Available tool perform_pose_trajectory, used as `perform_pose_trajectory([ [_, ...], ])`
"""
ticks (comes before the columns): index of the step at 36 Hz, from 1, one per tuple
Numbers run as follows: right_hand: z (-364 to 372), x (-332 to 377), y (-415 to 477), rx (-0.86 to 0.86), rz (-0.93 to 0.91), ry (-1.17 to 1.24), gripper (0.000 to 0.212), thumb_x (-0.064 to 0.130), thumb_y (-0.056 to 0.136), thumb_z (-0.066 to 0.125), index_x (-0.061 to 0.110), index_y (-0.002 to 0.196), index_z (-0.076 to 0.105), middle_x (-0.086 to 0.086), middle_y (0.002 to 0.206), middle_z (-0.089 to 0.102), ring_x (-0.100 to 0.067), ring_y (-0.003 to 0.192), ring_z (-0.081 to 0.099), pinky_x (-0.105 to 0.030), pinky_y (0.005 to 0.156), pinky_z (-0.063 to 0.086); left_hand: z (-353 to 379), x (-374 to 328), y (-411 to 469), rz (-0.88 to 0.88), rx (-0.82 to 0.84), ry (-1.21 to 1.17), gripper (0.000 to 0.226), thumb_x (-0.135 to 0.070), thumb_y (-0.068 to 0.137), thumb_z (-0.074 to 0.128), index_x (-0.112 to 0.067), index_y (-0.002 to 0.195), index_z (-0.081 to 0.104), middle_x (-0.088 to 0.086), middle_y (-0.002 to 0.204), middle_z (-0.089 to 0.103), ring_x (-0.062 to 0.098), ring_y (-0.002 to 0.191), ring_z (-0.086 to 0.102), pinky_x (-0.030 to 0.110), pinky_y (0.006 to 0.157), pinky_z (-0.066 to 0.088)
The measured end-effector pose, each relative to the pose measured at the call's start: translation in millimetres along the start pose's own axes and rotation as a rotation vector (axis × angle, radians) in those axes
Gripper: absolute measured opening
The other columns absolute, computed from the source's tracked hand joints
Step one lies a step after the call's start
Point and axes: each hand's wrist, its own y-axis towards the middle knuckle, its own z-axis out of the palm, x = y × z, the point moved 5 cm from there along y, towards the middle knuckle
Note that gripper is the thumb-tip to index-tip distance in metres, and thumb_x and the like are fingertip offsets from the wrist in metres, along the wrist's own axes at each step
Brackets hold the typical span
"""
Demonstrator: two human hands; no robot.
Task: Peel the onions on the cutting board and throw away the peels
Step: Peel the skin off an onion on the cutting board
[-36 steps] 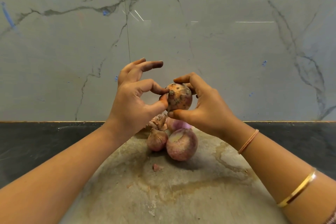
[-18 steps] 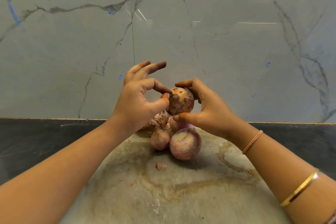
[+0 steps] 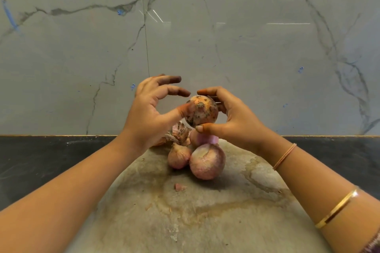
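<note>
The right hand holds a speckled, unpeeled onion in the air above the far end of the cutting board; its grip is curled round the onion, thumb beneath and fingers over the top and back, root end facing the camera; the left hand has a loose, wide grip, with the thumb tip touching the onion's left side and the fingers spread and arched above it, clear of the skin. On the board below lie a large onion and a small onion, touching; behind them sit loose peels; a scrap of peel lies nearer the camera. The board rests on a dark counter against a marble wall.
</note>
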Motion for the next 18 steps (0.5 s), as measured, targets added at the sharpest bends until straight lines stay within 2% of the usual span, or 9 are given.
perform_pose_trajectory([
  [2, 0, 0, 0, -0.003, -0.01, -0.025, 0.061, 0.006, 0.075, 0.078, 0.026, 0.124, 0.048, 0.005, 0.123, 0.054, -0.012, 0.115, 0.053, -0.02, 0.093, 0.051, 3, -4, 0, 0.041, 0.021, 0.026, 0.017, -0.053, 0.073, 0.062, -0.047, 0.088, 0.06, -0.028, 0.12, 0.051, 0.002, 0.127, 0.035, 0.004, 0.099, 0.021],
  [5, 1, 0, 1, -0.002, -0.016, -0.043, 0.061, 0.007, 0.075, 0.078, 0.027, 0.124, 0.048, 0.006, 0.124, 0.053, -0.01, 0.116, 0.052, -0.02, 0.094, 0.05, 3, -2, 1, -0.015, -0.002, 0.003, 0.007, -0.038, 0.08, 0.066, -0.041, 0.081, 0.06, -0.031, 0.117, 0.051, 0.003, 0.126, 0.036, 0.005, 0.097, 0.02],
  [8, 0, -2, 1, -0.004, -0.012, -0.054, 0.061, 0.008, 0.075, 0.079, 0.027, 0.124, 0.047, 0.005, 0.125, 0.052, -0.011, 0.116, 0.052, -0.019, 0.094, 0.05, 0, 5, 2, -0.07, -0.042, 0.01, 0.015, -0.024, 0.089, 0.065, -0.037, 0.083, 0.058, -0.028, 0.115, 0.052, 0.007, 0.127, 0.039, 0.006, 0.096, 0.021],
  [9, 0, -2, 1, -0.006, -0.011, -0.051, 0.061, 0.008, 0.075, 0.079, 0.027, 0.124, 0.047, 0.004, 0.125, 0.052, -0.011, 0.115, 0.051, -0.018, 0.093, 0.05, -1, 6, 1, -0.073, -0.049, 0.018, 0.015, -0.025, 0.089, 0.064, -0.037, 0.083, 0.058, -0.026, 0.115, 0.053, 0.009, 0.127, 0.039, 0.008, 0.097, 0.022],
  [11, -1, -2, 1, -0.01, -0.013, -0.046, 0.062, 0.007, 0.075, 0.079, 0.026, 0.124, 0.047, 0.004, 0.125, 0.052, -0.01, 0.115, 0.052, -0.018, 0.093, 0.05, -2, 6, 1, -0.058, -0.047, 0.03, 0.007, -0.039, 0.084, 0.064, -0.038, 0.083, 0.057, -0.027, 0.116, 0.053, 0.007, 0.126, 0.039, 0.009, 0.098, 0.022],
  [14, 0, 0, 1, -0.007, -0.023, -0.051, 0.062, 0.007, 0.075, 0.079, 0.027, 0.124, 0.047, 0.005, 0.124, 0.053, -0.01, 0.114, 0.052, -0.021, 0.093, 0.051, 2, 0, 0, 0.017, 0.009, 0.058, 0.02, -0.056, 0.073, 0.059, -0.044, 0.089, 0.056, -0.029, 0.12, 0.049, 0.003, 0.127, 0.035, 0.006, 0.1, 0.019],
  [16, 1, 0, 1, -0.001, -0.029, -0.054, 0.061, 0.006, 0.075, 0.078, 0.027, 0.124, 0.047, 0.006, 0.123, 0.053, -0.01, 0.114, 0.053, -0.022, 0.093, 0.051, 5, -5, 0, 0.064, 0.046, 0.083, 0.024, -0.054, 0.072, 0.063, -0.048, 0.094, 0.055, -0.028, 0.122, 0.048, 0.005, 0.129, 0.032, 0.004, 0.101, 0.017],
  [18, 1, 0, 0, 0.0, -0.034, -0.064, 0.061, 0.005, 0.076, 0.077, 0.027, 0.124, 0.048, 0.006, 0.124, 0.053, -0.01, 0.115, 0.052, -0.022, 0.094, 0.051, 6, -7, 0, 0.064, 0.043, 0.079, 0.017, -0.045, 0.075, 0.066, -0.047, 0.089, 0.057, -0.028, 0.121, 0.048, 0.006, 0.13, 0.031, 0.003, 0.1, 0.015],
])
